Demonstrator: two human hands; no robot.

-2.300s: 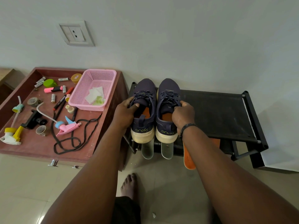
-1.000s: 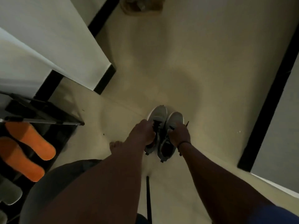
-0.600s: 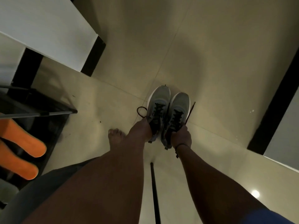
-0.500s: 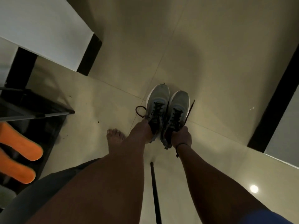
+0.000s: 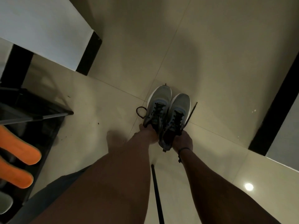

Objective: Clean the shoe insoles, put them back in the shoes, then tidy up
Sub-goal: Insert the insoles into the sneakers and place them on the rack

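Two grey sneakers with dark laces stand side by side on the tiled floor, toes pointing away from me. My left hand (image 5: 148, 133) grips the heel opening of the left grey shoe (image 5: 159, 104). My right hand (image 5: 182, 140) holds the heel of the right grey shoe (image 5: 180, 109). Loose lace ends trail out on both sides. At the far left, two orange insoles (image 5: 19, 162) lie on the lower level of a black rack (image 5: 37, 109).
A white wall corner with black skirting (image 5: 88, 55) juts in at upper left. Another black skirting strip (image 5: 273, 110) runs along the right. My bare foot (image 5: 113, 139) stands left of the shoes. A thin black line (image 5: 157, 191) crosses the floor below the shoes.
I have turned away from the rack and the dark blue shoes. Both hands now hold a grey pair on the floor, which has barely moved over the last half second.
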